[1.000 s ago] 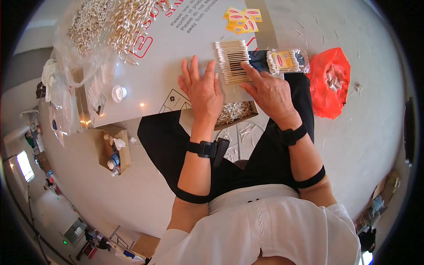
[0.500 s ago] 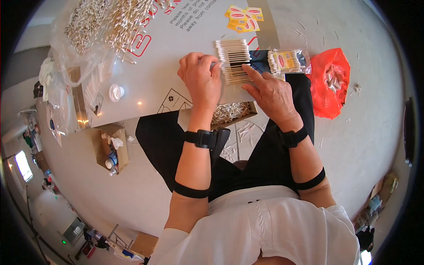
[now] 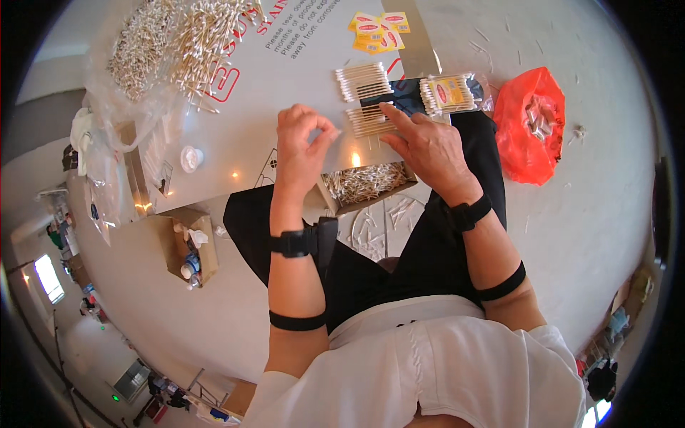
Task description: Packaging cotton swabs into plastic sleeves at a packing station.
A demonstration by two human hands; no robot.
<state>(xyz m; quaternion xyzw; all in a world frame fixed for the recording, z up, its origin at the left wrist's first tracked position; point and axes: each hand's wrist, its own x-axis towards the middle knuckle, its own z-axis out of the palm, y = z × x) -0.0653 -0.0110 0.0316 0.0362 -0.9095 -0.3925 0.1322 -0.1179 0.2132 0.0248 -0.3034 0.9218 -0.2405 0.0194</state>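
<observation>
My left hand (image 3: 303,146) is raised over the table, a little left of the swab rows. Its thumb and forefinger are pinched together; what they hold, if anything, I cannot make out. My right hand (image 3: 434,151) has its forefinger stretched to the right end of the near row of cotton swabs (image 3: 365,121), thumb apart below, other fingers curled. Just beyond lies the far row of cotton swabs (image 3: 359,82). Both rows lie side by side near a dark strip (image 3: 407,95). On its right end rests a clear pack of cotton swabs (image 3: 448,94) with a yellow label.
Yellow cards (image 3: 378,32) lie farther back. Loose swabs (image 3: 214,43) heap at the far left beside a clear bag (image 3: 107,100). A small white tub (image 3: 191,159) stands left. Below the table edge is a swab box (image 3: 364,184); a red bag (image 3: 528,135) sits right.
My left hand has drawn left, away from the swab rows. My right forefinger stays at the near row's right end. The whole view has shifted slightly.
</observation>
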